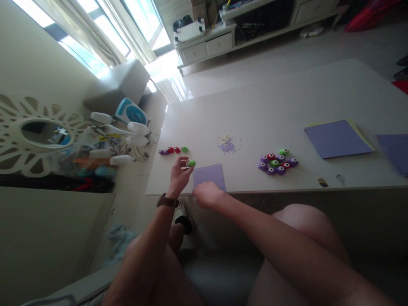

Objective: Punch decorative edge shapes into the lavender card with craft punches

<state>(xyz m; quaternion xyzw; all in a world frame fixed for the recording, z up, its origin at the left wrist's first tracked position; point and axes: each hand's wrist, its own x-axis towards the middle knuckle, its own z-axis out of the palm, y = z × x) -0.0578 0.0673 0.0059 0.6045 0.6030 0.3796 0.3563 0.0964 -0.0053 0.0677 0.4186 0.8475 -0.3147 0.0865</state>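
My left hand (181,173), with a watch on its wrist, is closed on a small green craft punch (191,163) just above the white table. Close to its right lies a purple paper sheet (211,172) with a row of small holes along its edges. My right hand (208,193) is curled over the near edge of this sheet at the table's edge; its fingertips are hidden. Beyond my left hand stands a short row of red, purple and green punches (174,150). A heap of purple and pale yellow paper bits (228,144) lies past the sheet.
Several more punches (277,163) are clustered right of my hands. Farther right lie a stack of purple sheets (339,139), another punched purple sheet (395,151) and two small cut-outs (322,182). The table's near edge (242,193) runs just above my knees.
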